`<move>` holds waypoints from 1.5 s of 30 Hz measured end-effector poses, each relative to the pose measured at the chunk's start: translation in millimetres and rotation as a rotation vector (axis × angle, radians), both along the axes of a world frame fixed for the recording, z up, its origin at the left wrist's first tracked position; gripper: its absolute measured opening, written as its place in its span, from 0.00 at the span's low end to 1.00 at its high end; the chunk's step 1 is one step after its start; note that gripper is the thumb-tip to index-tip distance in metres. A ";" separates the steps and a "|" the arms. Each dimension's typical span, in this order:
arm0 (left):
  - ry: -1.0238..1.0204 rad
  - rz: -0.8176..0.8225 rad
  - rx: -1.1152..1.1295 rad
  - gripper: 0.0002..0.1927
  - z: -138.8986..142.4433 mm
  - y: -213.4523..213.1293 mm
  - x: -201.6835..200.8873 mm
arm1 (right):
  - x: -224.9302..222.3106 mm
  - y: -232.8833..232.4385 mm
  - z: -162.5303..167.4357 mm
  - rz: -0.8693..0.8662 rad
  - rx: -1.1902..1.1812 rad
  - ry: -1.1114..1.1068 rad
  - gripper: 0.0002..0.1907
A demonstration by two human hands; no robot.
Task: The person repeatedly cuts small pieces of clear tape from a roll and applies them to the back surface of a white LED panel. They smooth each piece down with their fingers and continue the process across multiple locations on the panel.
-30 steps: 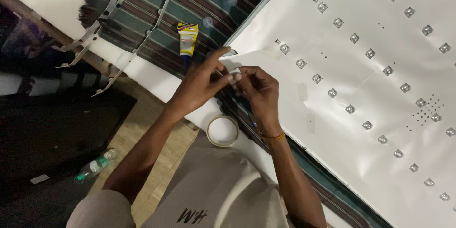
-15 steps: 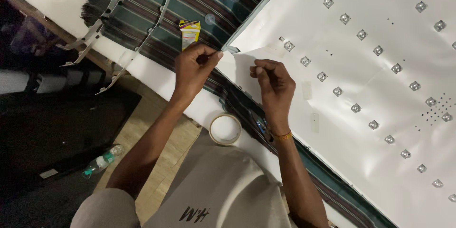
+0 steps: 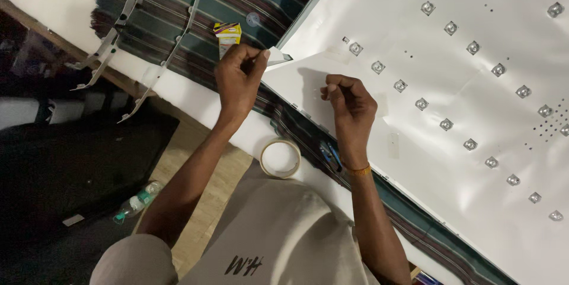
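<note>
Both hands have drawn apart since the earlier frames, when they met over the sheet's corner. Now the left hand pinches the lifted corner of the white sheet, fingers closed narrow on its tip and on a small grey piece whose kind I cannot tell. At three o'clock from it, well apart, the right hand rests on the sheet with fingers curled shut, thumb and forefinger pressed together; whether anything sits between them I cannot tell. An orange band circles that wrist.

Rows of small lenses run across the sheet toward five o'clock. At twelve o'clock, just beside the left hand, a yellow tube box lies on the striped cloth. A tape roll lies at six o'clock, between the forearms, and blue-handled pliers lie just beside the right wrist. Metal strips lie at ten o'clock on the cloth. A bottle lies on the floor at seven o'clock.
</note>
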State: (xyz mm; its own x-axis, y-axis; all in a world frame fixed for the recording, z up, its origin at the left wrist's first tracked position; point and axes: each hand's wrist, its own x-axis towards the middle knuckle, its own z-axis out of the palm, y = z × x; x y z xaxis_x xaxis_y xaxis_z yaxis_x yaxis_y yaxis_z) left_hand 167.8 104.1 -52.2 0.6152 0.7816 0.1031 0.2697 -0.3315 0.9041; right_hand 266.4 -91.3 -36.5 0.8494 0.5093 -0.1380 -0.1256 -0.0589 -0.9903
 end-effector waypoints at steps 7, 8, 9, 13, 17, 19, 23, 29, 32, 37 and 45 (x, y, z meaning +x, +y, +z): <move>-0.060 0.046 0.018 0.08 3.5 -10.0 -0.2 | -3.5 3.6 2.5 0.009 0.023 0.006 0.08; -0.065 0.039 -0.013 0.06 5.9 -10.5 -1.1 | -3.3 5.9 3.5 0.017 -0.001 0.009 0.08; -0.070 0.032 -0.045 0.05 8.6 -11.0 -2.8 | -2.6 9.5 4.2 0.024 -0.026 0.012 0.09; -0.065 -0.133 0.031 0.07 19.4 -11.9 -13.3 | 0.3 28.3 5.7 0.140 -0.002 0.077 0.14; -0.074 -0.317 0.053 0.11 22.4 -7.2 -17.7 | 1.4 42.8 3.6 0.156 0.085 0.280 0.15; -0.078 -0.349 0.100 0.12 22.4 -3.6 -20.7 | 1.7 47.7 1.1 0.152 0.134 0.307 0.14; -0.040 -0.335 0.087 0.14 19.8 4.2 -21.2 | 4.1 54.9 -3.9 0.147 0.136 0.289 0.10; -0.009 -0.168 -0.181 0.10 11.5 8.3 -14.2 | 4.7 64.4 -3.8 0.155 0.044 0.235 0.09; 0.015 -0.168 -0.162 0.06 7.9 12.5 -13.5 | 6.6 61.7 -0.7 0.113 -0.011 0.196 0.10; -0.009 -0.176 -0.043 0.05 5.2 25.1 -10.5 | 19.5 34.3 5.3 0.022 -0.059 0.060 0.09; 0.100 -0.204 -0.036 0.06 7.2 26.0 -4.0 | 23.3 -0.4 4.2 -0.057 -0.055 0.074 0.08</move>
